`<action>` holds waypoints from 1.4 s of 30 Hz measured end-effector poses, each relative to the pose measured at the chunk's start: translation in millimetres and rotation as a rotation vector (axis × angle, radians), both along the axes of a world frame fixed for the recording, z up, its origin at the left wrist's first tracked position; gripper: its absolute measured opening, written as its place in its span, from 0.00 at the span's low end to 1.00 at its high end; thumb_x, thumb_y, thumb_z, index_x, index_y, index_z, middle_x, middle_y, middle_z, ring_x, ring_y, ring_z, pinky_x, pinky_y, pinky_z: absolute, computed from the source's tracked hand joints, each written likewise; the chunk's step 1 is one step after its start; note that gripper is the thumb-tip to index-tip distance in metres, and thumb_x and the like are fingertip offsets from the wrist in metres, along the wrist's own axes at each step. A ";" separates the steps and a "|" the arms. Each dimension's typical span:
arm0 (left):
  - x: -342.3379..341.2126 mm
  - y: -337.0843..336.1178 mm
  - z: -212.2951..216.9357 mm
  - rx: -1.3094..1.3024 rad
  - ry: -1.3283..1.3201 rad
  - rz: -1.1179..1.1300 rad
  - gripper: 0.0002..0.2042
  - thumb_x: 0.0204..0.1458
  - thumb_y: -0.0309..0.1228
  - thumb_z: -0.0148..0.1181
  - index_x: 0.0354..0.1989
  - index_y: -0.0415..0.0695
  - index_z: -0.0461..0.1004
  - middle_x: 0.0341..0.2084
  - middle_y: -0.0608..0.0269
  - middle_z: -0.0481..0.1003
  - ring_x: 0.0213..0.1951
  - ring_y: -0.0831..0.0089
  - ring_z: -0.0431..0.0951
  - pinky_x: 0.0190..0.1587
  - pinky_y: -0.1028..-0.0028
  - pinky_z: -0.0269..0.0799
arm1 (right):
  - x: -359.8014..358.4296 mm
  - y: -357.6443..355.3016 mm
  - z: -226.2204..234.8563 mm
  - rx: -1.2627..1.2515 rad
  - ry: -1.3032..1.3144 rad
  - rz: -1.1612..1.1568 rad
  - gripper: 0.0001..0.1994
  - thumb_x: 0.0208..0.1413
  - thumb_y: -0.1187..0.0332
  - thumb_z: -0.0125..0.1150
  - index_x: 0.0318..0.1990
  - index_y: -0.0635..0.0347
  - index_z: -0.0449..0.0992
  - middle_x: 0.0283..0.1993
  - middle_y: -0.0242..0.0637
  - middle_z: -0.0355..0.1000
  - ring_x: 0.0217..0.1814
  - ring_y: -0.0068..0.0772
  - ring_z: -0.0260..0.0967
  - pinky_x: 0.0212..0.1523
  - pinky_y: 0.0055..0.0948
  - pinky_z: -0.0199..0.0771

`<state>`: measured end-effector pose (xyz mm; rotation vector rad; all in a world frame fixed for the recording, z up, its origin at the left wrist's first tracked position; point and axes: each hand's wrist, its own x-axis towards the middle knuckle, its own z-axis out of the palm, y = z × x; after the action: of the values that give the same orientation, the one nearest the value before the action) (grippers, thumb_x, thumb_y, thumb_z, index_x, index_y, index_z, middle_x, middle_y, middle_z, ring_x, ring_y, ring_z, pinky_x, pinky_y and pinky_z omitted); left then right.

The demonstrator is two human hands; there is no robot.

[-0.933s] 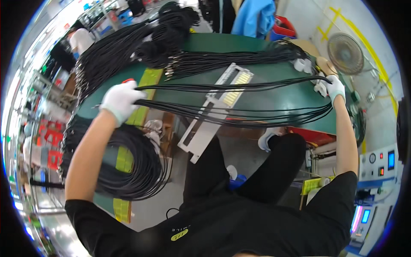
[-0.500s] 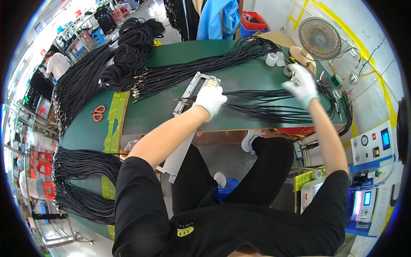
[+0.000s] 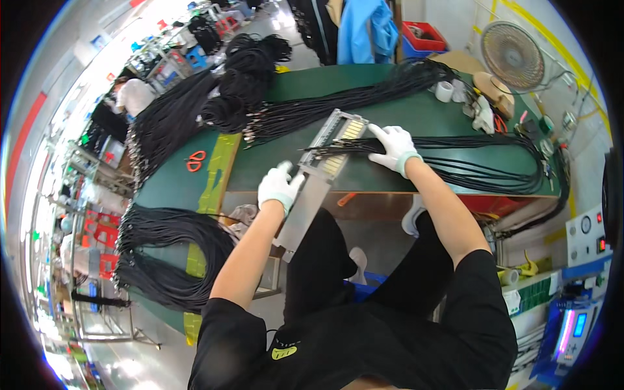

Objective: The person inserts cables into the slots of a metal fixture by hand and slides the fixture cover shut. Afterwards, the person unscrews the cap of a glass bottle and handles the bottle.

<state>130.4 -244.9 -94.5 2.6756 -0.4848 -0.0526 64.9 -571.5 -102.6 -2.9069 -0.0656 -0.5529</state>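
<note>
White-gloved left hand [image 3: 279, 186] looks empty, thumb spread, just beside the long silver metal fixture [image 3: 308, 207]. White-gloved right hand [image 3: 393, 148] covers the looped thin black cables [image 3: 468, 142], can't tell if it's gripping. Their ends lie across the fixture, over the green table [image 3: 253, 162].

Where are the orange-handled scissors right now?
The scissors lie on the green table, left of centre in the head view, just left of the yellow strip.
</note>
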 end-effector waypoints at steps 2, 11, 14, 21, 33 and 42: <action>-17.5 1.9 7.4 0.153 -0.022 -0.064 0.26 0.52 0.48 0.57 0.59 0.52 0.68 0.42 0.49 0.76 0.45 0.53 0.77 0.50 0.59 0.72 | -0.4 -7.8 -1.7 0.000 0.075 -0.002 0.36 0.44 0.49 0.67 0.62 0.48 0.65 0.49 0.43 0.70 0.56 0.49 0.65 0.56 0.43 0.65; -26.2 -31.5 38.8 0.447 0.092 -0.102 0.27 0.53 0.35 0.46 0.64 0.43 0.60 0.42 0.41 0.77 0.45 0.46 0.78 0.49 0.56 0.72 | 6.3 -10.3 -1.0 0.001 0.121 0.035 0.30 0.45 0.49 0.67 0.57 0.47 0.71 0.51 0.40 0.71 0.58 0.47 0.65 0.57 0.41 0.66; -27.9 -32.2 43.4 0.499 -0.038 -0.160 0.23 0.53 0.39 0.51 0.59 0.49 0.67 0.43 0.45 0.76 0.46 0.48 0.76 0.49 0.57 0.73 | 4.6 -15.0 2.2 0.015 0.156 0.025 0.30 0.45 0.48 0.67 0.56 0.46 0.72 0.53 0.40 0.70 0.59 0.47 0.64 0.58 0.41 0.66; -22.6 -1.4 18.8 0.138 -0.004 -0.125 0.19 0.54 0.40 0.53 0.52 0.48 0.71 0.40 0.44 0.77 0.44 0.48 0.77 0.49 0.56 0.72 | 17.8 -6.4 9.8 0.158 0.225 0.145 0.34 0.49 0.37 0.59 0.60 0.46 0.70 0.60 0.44 0.68 0.65 0.50 0.59 0.64 0.42 0.60; -63.7 0.5 -13.2 -0.218 0.143 -0.001 0.26 0.53 0.34 0.62 0.58 0.40 0.61 0.22 0.56 0.78 0.27 0.61 0.80 0.35 0.67 0.74 | 28.0 30.8 46.9 0.348 0.673 0.137 0.37 0.39 0.43 0.71 0.54 0.59 0.73 0.52 0.50 0.74 0.56 0.50 0.70 0.56 0.36 0.68; -21.5 0.1 -1.5 -0.460 -0.222 -0.036 0.13 0.50 0.30 0.65 0.45 0.43 0.77 0.38 0.56 0.75 0.40 0.62 0.76 0.45 0.67 0.73 | 46.2 3.1 22.4 0.236 0.013 -0.101 0.23 0.47 0.53 0.68 0.48 0.57 0.76 0.48 0.43 0.72 0.54 0.50 0.67 0.56 0.40 0.67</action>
<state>108.9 -244.8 -96.0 2.2288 -0.5380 0.3117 111.0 -568.4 -80.1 -2.6944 0.1400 -0.5197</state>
